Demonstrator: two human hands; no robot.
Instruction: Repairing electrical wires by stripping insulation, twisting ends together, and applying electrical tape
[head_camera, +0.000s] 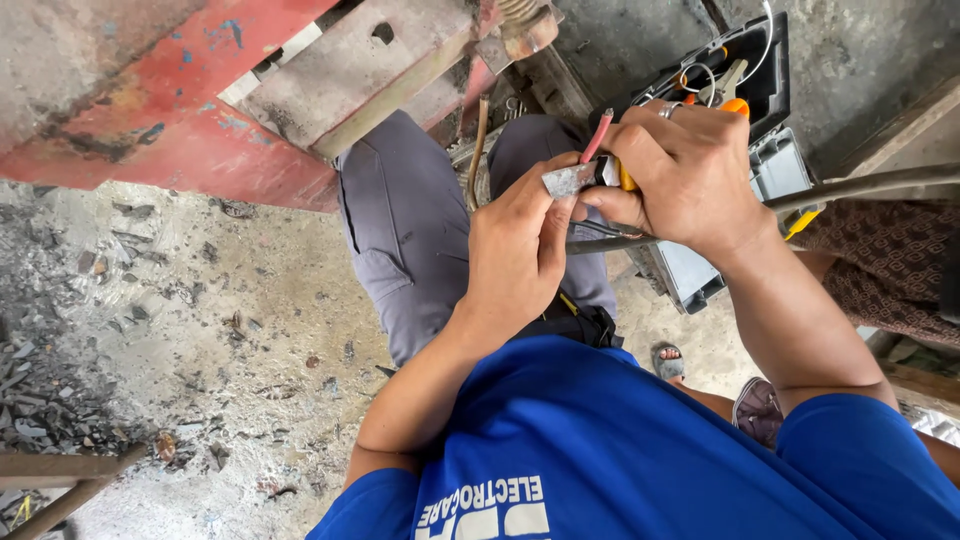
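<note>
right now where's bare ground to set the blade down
Bare concrete floor lies left of the grey trouser leg, below the red metal frame, though gritty. Further left, rubble crowds it. To the right, the open toolbox, cable and both hands leave little room.

Person, head view, looking down.
Shirt (600, 440): bright blue, short sleeves ending above the elbows; white block lettering printed across the chest, partly cut off by the lower edge.
Trousers (400, 230): grey work cloth, a stitched seam and pocket edge on the thigh, creased at the knee.
Belt or strap (580, 322): dark, at the waist, with a small yellow mark.
Forearms: bare.
Left hand (515, 250): bare, no ring.
Right hand (680, 165): bare, a silver ring (668, 110) on one finger.
</note>
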